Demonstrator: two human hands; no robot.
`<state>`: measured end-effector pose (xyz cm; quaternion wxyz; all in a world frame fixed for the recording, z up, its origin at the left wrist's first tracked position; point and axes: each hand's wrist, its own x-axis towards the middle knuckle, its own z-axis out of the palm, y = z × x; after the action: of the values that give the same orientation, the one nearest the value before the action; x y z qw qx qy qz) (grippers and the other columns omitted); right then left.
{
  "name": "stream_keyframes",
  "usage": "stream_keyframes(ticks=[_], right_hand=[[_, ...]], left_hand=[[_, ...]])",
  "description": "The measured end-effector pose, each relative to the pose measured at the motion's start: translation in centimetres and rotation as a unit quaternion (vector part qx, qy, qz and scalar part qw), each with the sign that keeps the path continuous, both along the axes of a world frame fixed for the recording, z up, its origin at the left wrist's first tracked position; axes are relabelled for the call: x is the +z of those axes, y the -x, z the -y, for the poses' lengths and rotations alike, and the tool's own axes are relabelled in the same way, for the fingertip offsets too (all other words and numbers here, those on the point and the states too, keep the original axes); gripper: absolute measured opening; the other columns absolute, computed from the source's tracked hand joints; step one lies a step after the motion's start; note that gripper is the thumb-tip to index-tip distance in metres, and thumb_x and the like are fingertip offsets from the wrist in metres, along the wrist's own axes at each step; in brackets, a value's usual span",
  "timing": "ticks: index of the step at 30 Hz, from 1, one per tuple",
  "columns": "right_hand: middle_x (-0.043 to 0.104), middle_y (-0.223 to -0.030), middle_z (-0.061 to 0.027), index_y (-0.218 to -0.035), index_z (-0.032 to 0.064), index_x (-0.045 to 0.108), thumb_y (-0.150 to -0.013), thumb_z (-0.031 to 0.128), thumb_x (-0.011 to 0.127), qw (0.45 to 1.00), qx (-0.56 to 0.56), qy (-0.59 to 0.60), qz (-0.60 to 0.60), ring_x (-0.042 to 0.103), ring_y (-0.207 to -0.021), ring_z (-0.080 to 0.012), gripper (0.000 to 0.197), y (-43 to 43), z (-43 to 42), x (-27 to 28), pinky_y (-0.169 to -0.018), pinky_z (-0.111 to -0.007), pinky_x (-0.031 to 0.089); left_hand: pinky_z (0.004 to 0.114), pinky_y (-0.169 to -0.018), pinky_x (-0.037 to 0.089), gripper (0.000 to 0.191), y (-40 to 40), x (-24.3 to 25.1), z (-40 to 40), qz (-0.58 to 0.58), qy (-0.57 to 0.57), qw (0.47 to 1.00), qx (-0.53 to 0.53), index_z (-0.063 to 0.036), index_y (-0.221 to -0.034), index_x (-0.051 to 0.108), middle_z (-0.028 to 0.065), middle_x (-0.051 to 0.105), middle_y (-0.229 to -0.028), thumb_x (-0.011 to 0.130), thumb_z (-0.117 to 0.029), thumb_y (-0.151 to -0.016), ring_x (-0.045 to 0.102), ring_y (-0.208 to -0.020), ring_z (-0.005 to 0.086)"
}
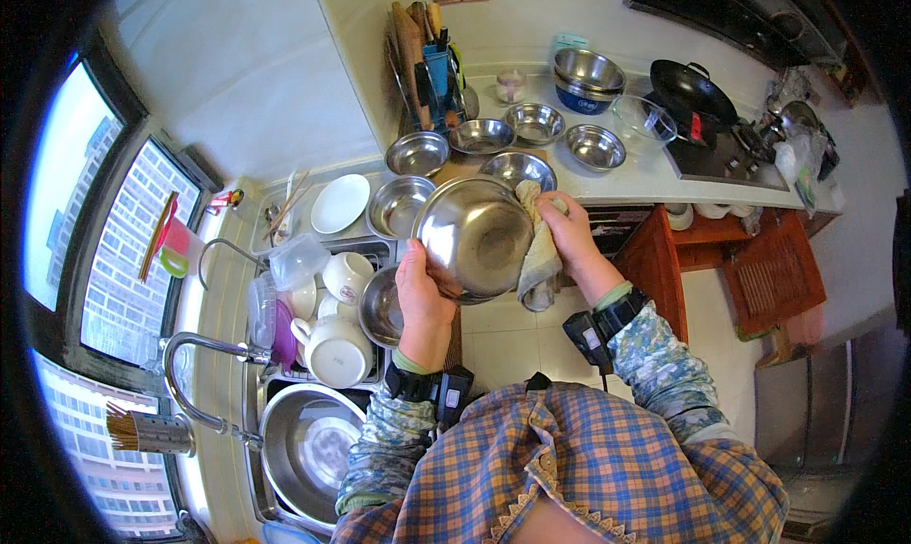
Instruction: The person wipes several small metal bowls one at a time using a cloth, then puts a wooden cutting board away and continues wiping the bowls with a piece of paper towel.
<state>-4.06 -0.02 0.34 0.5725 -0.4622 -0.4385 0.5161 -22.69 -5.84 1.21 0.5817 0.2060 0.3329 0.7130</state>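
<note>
Between my two hands is a stainless steel bowl (475, 234), its underside turned up towards me. My left hand (425, 305) grips its near left rim, thumb on the outside. In my right hand (569, 239) is a pale yellowish cloth (539, 259), pressed against the bowl's right edge and hanging down. More steel bowls stand around it: one (518, 171) just behind, one (401, 206) to the left, and another (382, 305) by my left wrist, partly hidden by that hand.
A sink rack at left holds a white mug (338, 350) and plastic containers (299, 259). A large steel basin (313, 444) sits below the curved faucet (186, 341). Knives and a cleaver-style block (427, 74) stand at the back corner. A cabinet door (776, 280) hangs ajar at right.
</note>
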Motion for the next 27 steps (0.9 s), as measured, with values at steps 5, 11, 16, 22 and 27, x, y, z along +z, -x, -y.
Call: stream_keyframes(ticks=[5,11,16,22,27], right_hand=[[0.058,-0.075,-0.0081,-0.085,0.0032,0.055,-0.076,0.017,0.057,0.994,-0.032,-0.031,0.101,0.053,-0.071,-0.0147,0.017,1.0,1.5,-0.2,-0.065,-0.028,0.042],[0.058,-0.074,-0.0175,-0.085,0.0031,0.052,-0.076,0.020,0.056,0.932,-0.046,-0.207,0.293,0.057,-0.066,-0.0313,0.019,2.5,3.9,-0.3,-0.061,-0.035,0.045],[0.054,-0.071,-0.0115,-0.079,0.0095,0.053,-0.069,0.020,0.058,0.865,0.023,-0.325,0.381,0.054,-0.066,-0.0310,0.015,5.1,5.9,0.7,-0.056,-0.039,0.044],[0.052,-0.068,-0.0081,-0.073,0.0109,0.055,-0.065,0.016,0.062,0.828,0.050,-0.343,0.440,0.054,-0.061,-0.0283,0.011,5.0,6.6,2.2,-0.052,-0.035,0.044],[0.055,-0.067,-0.0117,-0.074,0.0097,0.055,-0.065,0.018,0.060,0.847,-0.060,-0.322,0.418,0.055,-0.063,-0.0304,0.014,1.5,4.0,1.1,-0.055,-0.038,0.045]], left_hand=[[0.032,-0.082,0.043,0.032,0.0,0.4,-1.3,0.129,0.054,0.990,0.034,-0.0057,-0.108,0.048,0.0048,0.055,-0.105,0.032,-0.028,-0.091,0.054,-0.095,0.0171],[0.034,-0.083,0.043,0.036,0.3,-0.4,-2.3,0.148,0.115,0.979,0.085,-0.0071,-0.109,0.048,0.0045,0.054,-0.108,0.028,-0.031,-0.092,0.054,-0.095,0.0184],[0.038,-0.083,0.041,0.037,0.1,-1.6,-2.8,0.169,0.141,0.966,0.138,-0.0063,-0.111,0.048,0.0073,0.052,-0.108,0.029,-0.031,-0.091,0.052,-0.094,0.0222],[0.042,-0.084,0.040,0.038,-1.2,-0.5,-1.9,0.144,0.081,0.984,0.063,-0.0055,-0.111,0.046,0.0099,0.052,-0.107,0.028,-0.032,-0.091,0.052,-0.095,0.0255],[0.039,-0.085,0.041,0.037,-1.4,-0.3,-2.6,0.201,0.045,0.978,0.043,-0.0060,-0.110,0.047,0.0065,0.054,-0.105,0.026,-0.031,-0.091,0.052,-0.096,0.0219]])
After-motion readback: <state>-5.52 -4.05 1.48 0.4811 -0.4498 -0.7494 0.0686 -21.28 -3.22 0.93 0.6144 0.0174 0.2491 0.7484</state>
